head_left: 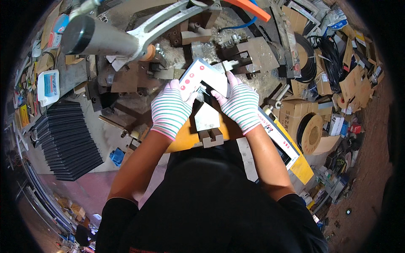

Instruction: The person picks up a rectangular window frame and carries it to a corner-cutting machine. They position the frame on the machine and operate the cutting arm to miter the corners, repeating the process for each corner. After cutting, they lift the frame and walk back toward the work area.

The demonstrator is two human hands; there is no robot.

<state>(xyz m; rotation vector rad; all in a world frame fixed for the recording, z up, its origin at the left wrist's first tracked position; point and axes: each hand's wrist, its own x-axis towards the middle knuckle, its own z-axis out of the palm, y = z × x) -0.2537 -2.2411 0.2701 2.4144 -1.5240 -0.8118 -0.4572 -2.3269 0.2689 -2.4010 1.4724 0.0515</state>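
Both my hands wear white gloves with green and pink stripes. Between them, over the metal machine bed, is a white L-shaped corner profile (195,75) with red round marks and a grey edge. My left hand (171,109) grips its left arm, with the thumb at the inner corner. Around the right arm, near its end, close the fingers of my right hand (239,105). Just below the corner sits a pointed metal block (207,117) on the machine. Small metal parts (201,91) show at the inner corner by my left thumb; their exact kind is unclear.
A grey cylinder (101,39) on a metal arm overhangs the upper left. Metal clamps (249,57) surround the work spot. Black profiles (69,141) are stacked at left, near a white jug (49,87). Right are a yellow bar (303,169), cardboard box (291,116) and spool (312,134).
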